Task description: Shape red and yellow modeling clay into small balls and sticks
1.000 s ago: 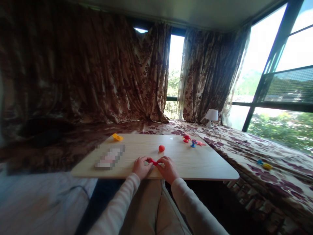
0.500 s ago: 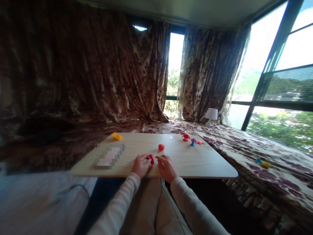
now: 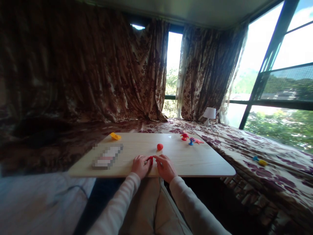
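Near the front edge of the pale wooden table [image 3: 200, 163], my left hand [image 3: 141, 166] is closed on a small red piece [image 3: 151, 160] that looks like modelling clay. Part of that piece is hidden by the fingers. From the other side comes my right hand [image 3: 166, 167], its index finger stretched out and its tip touching the top of the red piece. The right hand's other fingers are loosely bent and hold nothing I can see. A rounded red lump [image 3: 159, 147] lies just beyond both hands.
At the far right of the table are a red figure [image 3: 184, 136], a blue mushroom-like figure [image 3: 192, 141] and a pinkish-red flat shape [image 3: 199, 141]. A yellow piece [image 3: 115, 136] lies far left, near a blurred-out flat item [image 3: 107, 157]. A white lamp [image 3: 209, 113] stands behind.
My right index finger has moved left and now touches the red piece. The red piece shows less between the hands. The whole view has shifted slightly.
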### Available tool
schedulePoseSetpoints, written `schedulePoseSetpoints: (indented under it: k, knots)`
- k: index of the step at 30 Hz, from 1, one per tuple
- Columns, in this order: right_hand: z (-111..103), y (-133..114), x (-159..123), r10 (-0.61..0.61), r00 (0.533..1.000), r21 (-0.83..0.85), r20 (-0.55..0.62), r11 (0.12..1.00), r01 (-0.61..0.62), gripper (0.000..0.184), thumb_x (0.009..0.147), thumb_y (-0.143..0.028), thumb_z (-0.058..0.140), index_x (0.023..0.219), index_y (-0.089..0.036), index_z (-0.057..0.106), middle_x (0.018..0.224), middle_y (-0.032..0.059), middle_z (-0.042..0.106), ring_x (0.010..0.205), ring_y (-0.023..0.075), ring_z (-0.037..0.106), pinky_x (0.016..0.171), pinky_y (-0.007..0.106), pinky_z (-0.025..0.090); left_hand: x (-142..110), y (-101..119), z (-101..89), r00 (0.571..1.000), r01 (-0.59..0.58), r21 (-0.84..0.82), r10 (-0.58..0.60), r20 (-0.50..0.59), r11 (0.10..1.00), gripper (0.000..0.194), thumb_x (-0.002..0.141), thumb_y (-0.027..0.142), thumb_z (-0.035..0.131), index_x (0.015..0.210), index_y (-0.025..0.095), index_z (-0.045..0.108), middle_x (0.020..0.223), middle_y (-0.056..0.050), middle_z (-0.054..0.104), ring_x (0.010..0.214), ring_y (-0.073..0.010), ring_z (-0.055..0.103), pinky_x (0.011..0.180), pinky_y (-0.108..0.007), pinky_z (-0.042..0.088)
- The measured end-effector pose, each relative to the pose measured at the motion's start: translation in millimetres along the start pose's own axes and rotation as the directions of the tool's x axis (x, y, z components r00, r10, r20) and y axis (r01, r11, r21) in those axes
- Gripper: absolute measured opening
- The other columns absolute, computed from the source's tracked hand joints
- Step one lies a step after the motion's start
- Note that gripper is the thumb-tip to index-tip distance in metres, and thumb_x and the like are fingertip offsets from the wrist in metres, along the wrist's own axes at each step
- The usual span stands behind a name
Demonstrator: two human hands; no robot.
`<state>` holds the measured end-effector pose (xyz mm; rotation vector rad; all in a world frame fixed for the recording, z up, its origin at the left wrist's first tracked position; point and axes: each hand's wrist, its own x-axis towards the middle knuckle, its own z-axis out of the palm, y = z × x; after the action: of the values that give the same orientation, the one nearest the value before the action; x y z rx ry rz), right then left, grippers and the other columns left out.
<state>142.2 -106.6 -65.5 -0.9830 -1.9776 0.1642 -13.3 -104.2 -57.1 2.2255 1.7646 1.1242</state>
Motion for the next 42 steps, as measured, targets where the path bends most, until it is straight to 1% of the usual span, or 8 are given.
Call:
schedulePoseSetpoints:
  k: [4,14,25,29,33,35,38,42]
  knots:
    - [-2.0,-1.7,-0.3,-0.028,0.999,-0.009,0.030,1.000,0.028,0.047,0.078,-0.004,0.043,0.120,-0.022,0.055,0.087,0.0038,0.062,0.086,0.0170,0.054,0.081,0.028,0.044,0.4,0.4,-0.4,0.999,-0.009,0.021,0.008,0.035,1.000,0.023,0.083,0.026,0.048,0.090,0.019,0.069,0.090,-0.005,0.069,0.091,-0.0185,0.059,0.087,-0.032,0.041]
    - [-2.6,-3.3,-0.8,-0.076,0.996,-0.058,0.053,0.995,0.079,0.059,0.073,0.001,0.042,0.123,-0.027,0.053,0.090,0.0032,0.061,0.086,0.0183,0.050,0.080,0.030,0.042,0.2,-0.7,0.1,0.999,-0.038,0.014,0.038,0.034,0.999,0.023,0.081,0.035,0.050,0.079,0.021,0.069,0.082,-0.003,0.069,0.087,-0.0196,0.058,0.082,-0.032,0.040]
    - [-2.3,-4.8,-1.2,-0.100,0.991,-0.115,0.094,0.987,0.110,0.062,0.071,0.002,0.043,0.125,-0.028,0.051,0.091,0.0038,0.058,0.086,0.0193,0.047,0.079,0.031,0.041,0.3,-2.8,1.0,0.999,-0.037,0.049,0.035,0.041,0.998,0.025,0.082,0.034,0.047,0.078,0.022,0.068,0.082,-0.003,0.069,0.087,-0.0193,0.058,0.082,-0.031,0.039]
    - [-2.0,-3.8,-0.1,-0.083,0.995,-0.088,0.051,0.992,0.087,0.052,0.076,-0.001,0.043,0.119,-0.027,0.056,0.089,0.0038,0.060,0.085,0.0184,0.049,0.079,0.031,0.041,0.2,-0.1,0.3,0.998,-0.030,0.066,0.026,0.056,0.997,0.022,0.080,0.033,0.049,0.075,0.021,0.067,0.082,-0.003,0.069,0.086,-0.0193,0.058,0.082,-0.031,0.040]
    - [-3.0,-3.8,1.6,-0.052,0.998,-0.037,-0.038,0.998,0.050,0.028,0.087,-0.018,0.047,0.108,-0.026,0.063,0.087,0.0039,0.060,0.083,0.0178,0.051,0.078,0.031,0.042,-0.4,3.7,-1.8,0.996,-0.051,0.060,0.047,0.077,0.997,0.016,0.076,0.031,0.054,0.074,0.021,0.066,0.084,-0.003,0.069,0.087,-0.0194,0.058,0.082,-0.031,0.041]
    - [-2.8,-4.0,2.4,-0.041,0.997,-0.024,-0.060,0.999,0.040,0.019,0.085,-0.025,0.052,0.098,-0.026,0.066,0.085,0.0031,0.060,0.082,0.0176,0.051,0.077,0.030,0.043,-0.9,4.1,-2.4,0.995,-0.067,0.024,0.065,0.074,0.997,0.013,0.073,0.028,0.057,0.077,0.022,0.068,0.085,-0.002,0.069,0.089,-0.0200,0.059,0.083,-0.032,0.041]
    - [-0.2,-2.5,3.4,0.013,0.994,-0.022,-0.110,1.000,-0.016,0.008,0.080,-0.023,0.058,0.084,-0.023,0.066,0.082,0.0021,0.060,0.082,0.0175,0.052,0.076,0.030,0.043,-1.7,2.7,-2.0,0.998,-0.058,-0.034,0.059,0.022,0.998,0.013,0.070,0.026,0.060,0.079,0.023,0.069,0.084,-0.002,0.070,0.089,-0.0205,0.059,0.085,-0.034,0.042]
    - [3.0,1.0,3.1,0.082,0.988,-0.076,-0.132,0.993,-0.093,0.007,0.078,-0.018,0.058,0.078,-0.021,0.064,0.081,0.0027,0.061,0.082,0.0183,0.052,0.077,0.031,0.042,-2.0,0.4,-0.6,0.999,-0.029,-0.040,0.027,-0.032,0.999,0.011,0.070,0.027,0.062,0.075,0.022,0.070,0.077,-0.003,0.069,0.087,-0.0211,0.059,0.083,-0.034,0.043]
